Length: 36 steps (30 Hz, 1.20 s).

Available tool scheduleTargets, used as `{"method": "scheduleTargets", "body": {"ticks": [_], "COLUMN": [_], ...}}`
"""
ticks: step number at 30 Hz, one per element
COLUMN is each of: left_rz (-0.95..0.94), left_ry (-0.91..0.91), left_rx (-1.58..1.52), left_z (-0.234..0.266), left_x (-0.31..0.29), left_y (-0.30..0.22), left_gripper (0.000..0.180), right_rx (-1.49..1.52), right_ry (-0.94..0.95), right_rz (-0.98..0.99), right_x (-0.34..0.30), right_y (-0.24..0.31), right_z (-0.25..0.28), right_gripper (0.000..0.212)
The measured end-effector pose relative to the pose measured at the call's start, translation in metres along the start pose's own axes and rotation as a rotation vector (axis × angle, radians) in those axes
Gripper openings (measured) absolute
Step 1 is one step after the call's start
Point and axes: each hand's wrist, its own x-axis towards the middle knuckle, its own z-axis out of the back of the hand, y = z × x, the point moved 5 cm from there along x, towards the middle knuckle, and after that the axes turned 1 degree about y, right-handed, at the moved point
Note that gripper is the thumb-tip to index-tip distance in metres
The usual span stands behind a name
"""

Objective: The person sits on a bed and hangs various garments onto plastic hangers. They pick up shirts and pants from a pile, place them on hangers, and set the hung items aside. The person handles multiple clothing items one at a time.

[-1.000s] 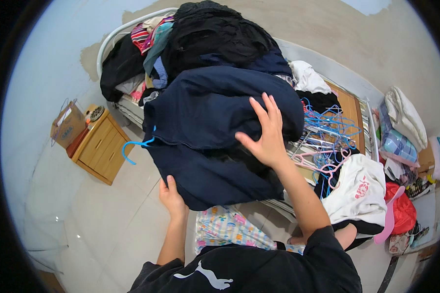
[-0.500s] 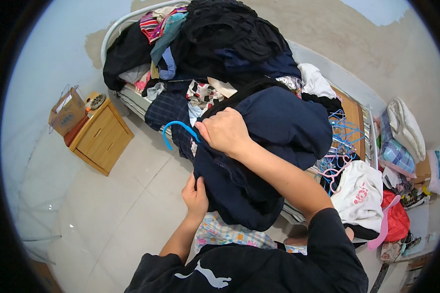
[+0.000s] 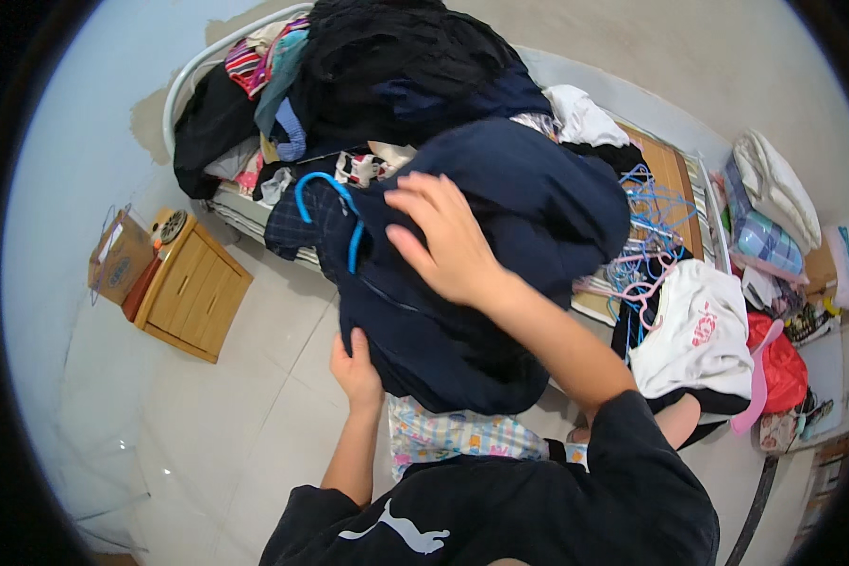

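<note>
A dark navy garment [image 3: 528,208] is spread in front of me, its kind hard to make out among the folds. From its neck opening sticks the hook of a blue clothes hanger [image 3: 325,179]; the rest of the hanger is mostly inside the cloth. At the garment's lower left edge, my left hand [image 3: 357,373] grips the cloth, thumb on top and fingers behind. My right hand [image 3: 451,245] is open, its fingers spread over the upper part of the garment just right of the hanger.
Behind, a large heap of dark clothes [image 3: 396,75] covers the bed. Blue wire hangers [image 3: 656,208], a pink hanger [image 3: 646,288] and a white shirt [image 3: 693,330] lie to the right. A wooden cabinet [image 3: 193,288] holding a cardboard box [image 3: 118,255] stands at left.
My right hand has let go of the cloth by the hanger and opened. More of the blue hanger shows at the neck. My left hand still holds the garment's edge.
</note>
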Motion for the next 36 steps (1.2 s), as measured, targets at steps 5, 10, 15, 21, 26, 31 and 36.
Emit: {"method": "scheduleTargets", "body": {"ticks": [5,10,15,21,26,31,36], "left_rz": [0.181,0.249,0.175,0.096,0.113,0.159,0.296], "left_ry": [-0.124,-0.22,-0.25,-0.28,-0.255,-0.126,0.07], "left_rx": [-0.211,-0.342,-0.253,-0.256,-0.166,-0.173,-0.323], "left_z": [0.011,0.009,0.013,0.033,0.051,0.063,0.054], "left_x": [0.036,0.052,0.05,0.048,0.059,0.057,0.047], "left_y": [0.005,0.013,0.006,-0.017,0.015,0.05,0.05], "left_gripper": [0.034,0.035,0.037,0.038,0.039,0.046,0.057], "right_rx": [0.041,-0.307,-0.137,-0.204,-0.599,-0.413,-0.455], "right_ry": [0.005,0.292,-0.015,-0.41,0.068,0.471,0.208], "right_rz": [-0.111,-0.315,-0.658,-0.445,-0.706,-0.894,-0.691], "right_x": [-0.17,-0.289,-0.255,-0.125,-0.076,-0.109,-0.115], "right_y": [0.021,-0.02,-0.085,-0.139,-0.227,-0.272,-0.238], "right_z": [0.061,0.051,0.066,0.133,0.109,0.04,0.019], "right_gripper": [0.063,0.098,0.051,0.044,0.139,0.101,0.035]}}
